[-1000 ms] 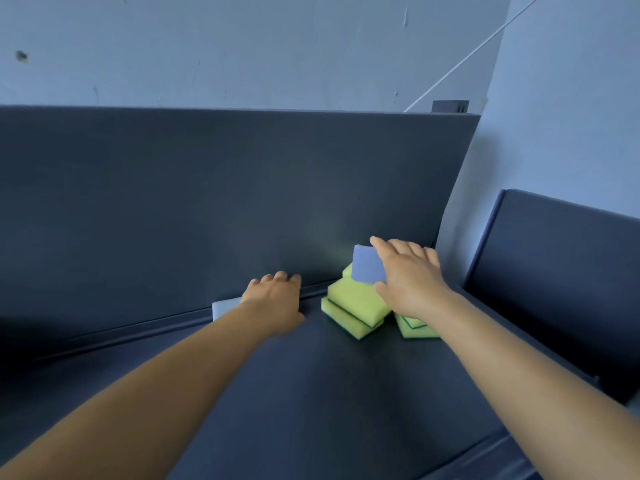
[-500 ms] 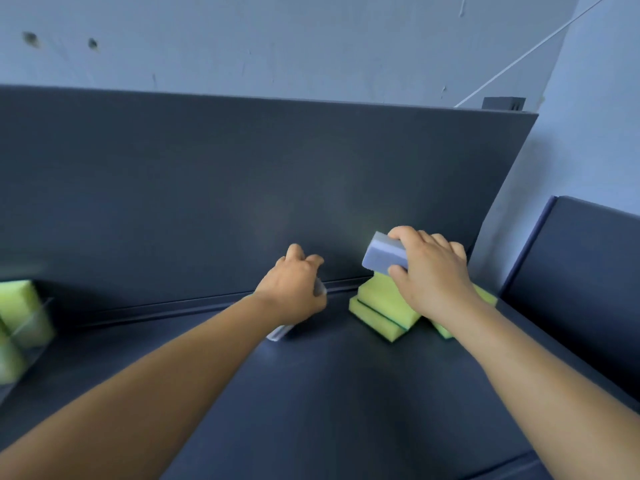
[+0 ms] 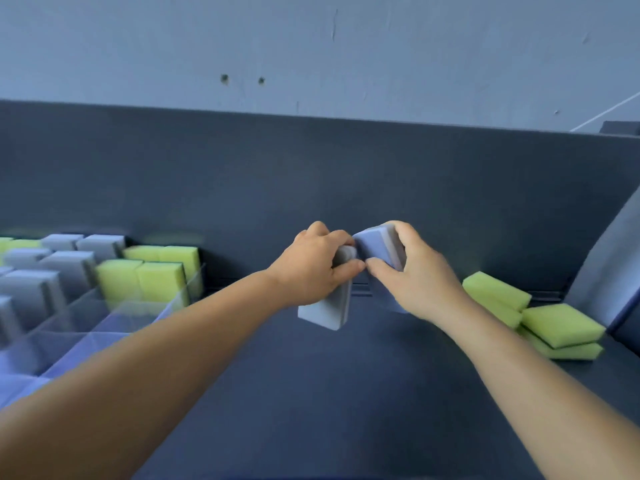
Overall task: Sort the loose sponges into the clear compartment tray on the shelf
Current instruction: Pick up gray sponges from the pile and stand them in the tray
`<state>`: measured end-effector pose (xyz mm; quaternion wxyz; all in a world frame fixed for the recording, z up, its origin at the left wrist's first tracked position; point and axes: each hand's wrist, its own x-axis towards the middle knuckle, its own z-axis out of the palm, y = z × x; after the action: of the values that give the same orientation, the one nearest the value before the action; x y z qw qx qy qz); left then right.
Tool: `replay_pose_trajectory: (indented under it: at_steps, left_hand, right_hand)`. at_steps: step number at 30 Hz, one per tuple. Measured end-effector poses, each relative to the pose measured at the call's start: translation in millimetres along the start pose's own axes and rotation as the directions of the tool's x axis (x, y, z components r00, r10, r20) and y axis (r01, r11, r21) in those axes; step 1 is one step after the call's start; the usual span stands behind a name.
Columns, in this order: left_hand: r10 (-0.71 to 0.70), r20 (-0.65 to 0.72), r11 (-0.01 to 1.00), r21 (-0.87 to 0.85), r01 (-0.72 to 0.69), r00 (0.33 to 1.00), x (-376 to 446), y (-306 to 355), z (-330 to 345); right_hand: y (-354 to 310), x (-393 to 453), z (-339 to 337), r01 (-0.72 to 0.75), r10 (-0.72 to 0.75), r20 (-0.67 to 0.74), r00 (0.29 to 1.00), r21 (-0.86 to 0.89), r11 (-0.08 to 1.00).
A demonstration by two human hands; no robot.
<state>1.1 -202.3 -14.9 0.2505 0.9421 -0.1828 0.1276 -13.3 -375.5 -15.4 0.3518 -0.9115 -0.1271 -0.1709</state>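
Observation:
My left hand grips a grey sponge that hangs below it, above the dark shelf. My right hand grips a second grey sponge, tilted, right beside the left hand; the thumbs nearly touch. The clear compartment tray sits at the left, blurred, with grey sponges and yellow-green sponges standing upright in its far cells. Its near cells look bare. A loose pile of yellow-green sponges lies at the right against the back wall.
A tall dark back panel closes the shelf behind the hands. A slanted dark side panel rises at the far right next to the loose pile. A pale wall stands above.
Both hands have lifted their grey sponges and come together at mid-shelf. The view has swung left, so the tray has come into sight and the yellow-green pile lies far right.

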Motion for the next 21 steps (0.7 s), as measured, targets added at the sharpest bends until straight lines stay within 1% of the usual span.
replay_pose_trajectory:
  at_steps: [4,8,11,13,15,17,21]
  left_hand:
    - [-0.034,-0.066,0.999,0.03,0.036,0.997,-40,-32,-47]
    - [-0.033,-0.118,0.998,0.055,0.039,0.993,-87,-67,-99]
    - [-0.027,-0.116,0.996,0.079,0.036,0.993,-124,-94,-135]
    - [-0.034,-0.1,0.994,0.096,0.043,0.994,-147,-113,-156]
    - [-0.037,-0.092,0.992,0.113,0.048,0.995,-168,-131,-173]
    - [-0.037,-0.092,0.991,0.128,0.049,0.995,-187,-146,-189]
    - [-0.043,-0.109,0.991,0.12,0.056,0.993,-223,-170,-220]
  right_hand:
    - [-58,-8,27,0.074,-0.09,0.056,0.994,0.244,0.967]
    - [-116,-17,64,0.032,-0.097,0.133,0.986,0.423,0.905]
    - [-160,-27,94,-0.013,-0.111,0.205,0.972,0.523,0.852]
    - [-189,-35,112,-0.033,-0.129,0.241,0.962,0.57,0.821]
    - [-215,-42,128,-0.035,-0.135,0.251,0.959,0.571,0.82]
    - [-238,-48,145,-0.059,-0.106,0.248,0.963,0.578,0.814]
    - [-277,-60,173,-0.12,-0.06,0.254,0.965,0.636,0.763]
